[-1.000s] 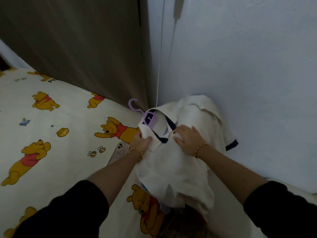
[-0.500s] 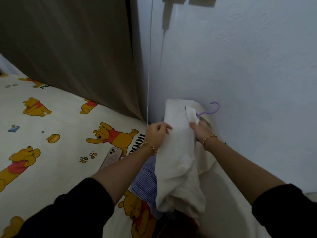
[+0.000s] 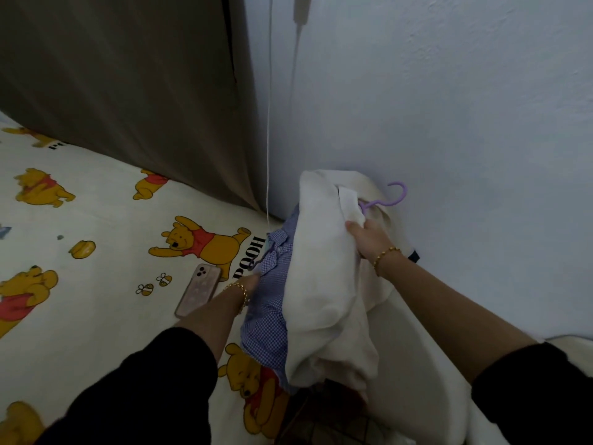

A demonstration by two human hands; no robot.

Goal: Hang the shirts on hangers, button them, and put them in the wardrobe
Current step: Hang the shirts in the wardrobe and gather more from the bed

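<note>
right hand (image 3: pixel 369 239) grips cream shirt (image 3: pixel 321 284) below purple hanger (image 3: pixel 390 197) hook. left hand (image 3: pixel 252 281) at blue checked shirt (image 3: pixel 269 316), fingers hidden, grip unclear. best lifted by the hanger neck so shoulders don't slip.

cream shirt (image 3: pixel 321 284) on purple hanger (image 3: pixel 385 203); blue checked shirt (image 3: pixel 268 316) beneath, seemingly crumpled.

a phone (image 3: pixel 199 290) is laid on the bed (image 3: pixel 96 300), just left of two stacked shirts. the upper shirt (image 3: pixel 321 284) is draped over the lower shirt (image 3: pixel 269 316), beside the wall (image 3: pixel 449 123). a curtain (image 3: pixel 128 91) is hung behind the bed.
</note>
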